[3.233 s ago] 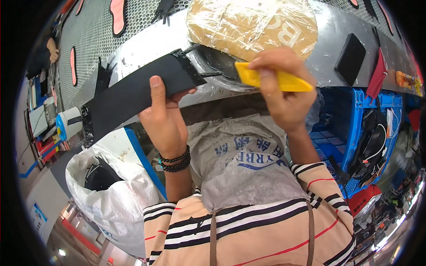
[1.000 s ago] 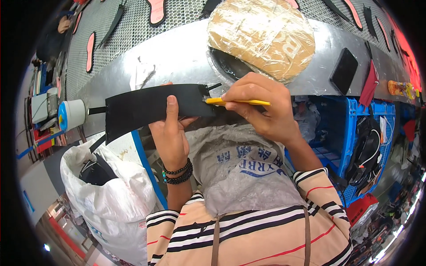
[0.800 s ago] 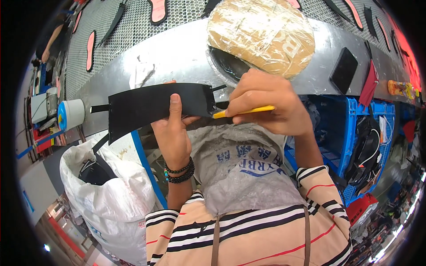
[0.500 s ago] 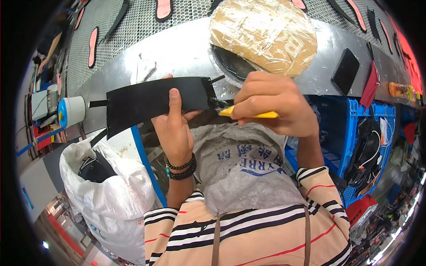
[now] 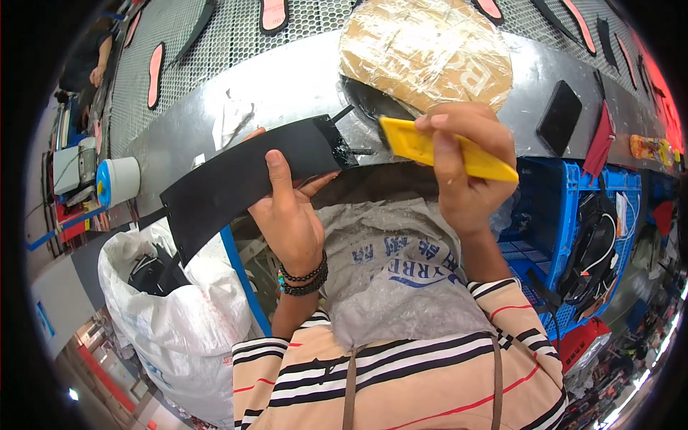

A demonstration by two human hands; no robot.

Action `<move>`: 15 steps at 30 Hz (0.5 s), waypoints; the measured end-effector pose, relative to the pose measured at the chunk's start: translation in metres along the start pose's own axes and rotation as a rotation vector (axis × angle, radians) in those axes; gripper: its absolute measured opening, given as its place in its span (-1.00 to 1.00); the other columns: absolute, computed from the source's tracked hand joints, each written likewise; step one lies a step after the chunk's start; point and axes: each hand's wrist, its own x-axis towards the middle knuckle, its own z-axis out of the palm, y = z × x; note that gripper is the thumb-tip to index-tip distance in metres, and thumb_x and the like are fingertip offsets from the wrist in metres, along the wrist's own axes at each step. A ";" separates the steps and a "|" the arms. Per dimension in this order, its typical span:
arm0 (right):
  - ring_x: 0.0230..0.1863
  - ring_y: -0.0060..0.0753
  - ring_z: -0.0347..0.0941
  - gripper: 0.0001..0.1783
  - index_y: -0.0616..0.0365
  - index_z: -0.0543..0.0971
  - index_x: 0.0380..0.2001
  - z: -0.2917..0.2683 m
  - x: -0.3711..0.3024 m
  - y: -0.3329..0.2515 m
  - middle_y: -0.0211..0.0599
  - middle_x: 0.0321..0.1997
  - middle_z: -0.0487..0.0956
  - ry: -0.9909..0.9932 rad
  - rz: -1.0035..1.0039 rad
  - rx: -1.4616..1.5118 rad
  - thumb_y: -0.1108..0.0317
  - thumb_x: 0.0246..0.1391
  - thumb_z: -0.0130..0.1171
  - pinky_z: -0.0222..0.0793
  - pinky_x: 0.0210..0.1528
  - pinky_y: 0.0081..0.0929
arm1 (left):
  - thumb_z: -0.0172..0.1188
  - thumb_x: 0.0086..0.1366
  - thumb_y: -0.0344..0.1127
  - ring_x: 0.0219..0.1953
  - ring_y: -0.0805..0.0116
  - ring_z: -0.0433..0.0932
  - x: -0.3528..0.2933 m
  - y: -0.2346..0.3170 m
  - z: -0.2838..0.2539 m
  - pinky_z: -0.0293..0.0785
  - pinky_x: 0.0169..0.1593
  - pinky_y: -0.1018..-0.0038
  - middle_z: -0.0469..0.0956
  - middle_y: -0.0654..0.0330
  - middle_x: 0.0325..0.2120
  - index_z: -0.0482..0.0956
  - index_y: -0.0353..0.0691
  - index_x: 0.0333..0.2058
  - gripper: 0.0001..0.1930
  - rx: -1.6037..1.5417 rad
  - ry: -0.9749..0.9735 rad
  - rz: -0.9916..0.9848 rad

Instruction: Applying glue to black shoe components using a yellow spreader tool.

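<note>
My left hand (image 5: 290, 226) is closed on a curved black sheet piece (image 5: 240, 175) with thin strips sticking out at both ends. Its thumb lies on top and the fingers are underneath. The right end of the piece looks wet and shiny, with whitish specks. My right hand (image 5: 466, 168) grips a flat yellow brush (image 5: 423, 147), its dark bristle end toward the piece but apart from it. Just beyond the brush is a dark round bowl (image 5: 369, 100), mostly covered by a tape-wrapped cardboard disc (image 5: 423, 46).
A metal ledge (image 5: 294, 86) borders a mesh surface (image 5: 236, 36) bearing pink-and-black insoles (image 5: 155, 75) and black strips. A phone (image 5: 560, 118) lies at right, above a blue crate (image 5: 534, 190). At left are a white tub (image 5: 123, 179) and a white sack (image 5: 179, 322) holding black pieces.
The brush has lifted off the black piece's right end and turned, its yellow handle now showing broadly. My right hand has moved right. The piece has tilted, its left end lower.
</note>
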 end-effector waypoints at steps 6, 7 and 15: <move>-0.34 -0.36 0.50 -0.76 0.21 0.55 -0.25 0.003 0.000 0.001 -0.17 -0.23 0.60 -0.129 0.083 0.136 0.68 -0.02 0.19 0.45 -0.27 -0.48 | 0.01 0.49 -0.25 -0.19 0.26 0.66 -0.003 0.004 0.006 0.73 -0.25 0.29 0.54 0.05 -0.09 0.23 -0.26 0.24 -0.56 -0.032 -0.014 0.025; -0.34 -0.36 0.50 -0.75 0.21 0.55 -0.24 0.001 0.001 0.004 -0.17 -0.25 0.60 -0.018 0.051 0.069 0.69 -0.03 0.19 0.45 -0.27 -0.47 | 0.01 0.49 -0.25 -0.19 0.26 0.66 -0.004 0.004 0.005 0.73 -0.25 0.29 0.54 0.05 -0.09 0.23 -0.26 0.24 -0.56 -0.034 -0.017 0.028; -0.26 -0.34 0.56 -0.74 0.23 0.57 -0.22 0.012 0.008 0.008 -0.19 -0.26 0.61 -0.024 0.059 -0.093 0.72 0.01 0.18 0.47 -0.22 -0.48 | 0.00 0.49 -0.25 -0.20 0.24 0.64 -0.005 0.008 0.004 0.74 -0.28 0.28 0.50 0.01 -0.10 0.25 -0.26 0.21 -0.59 -0.023 -0.059 -0.016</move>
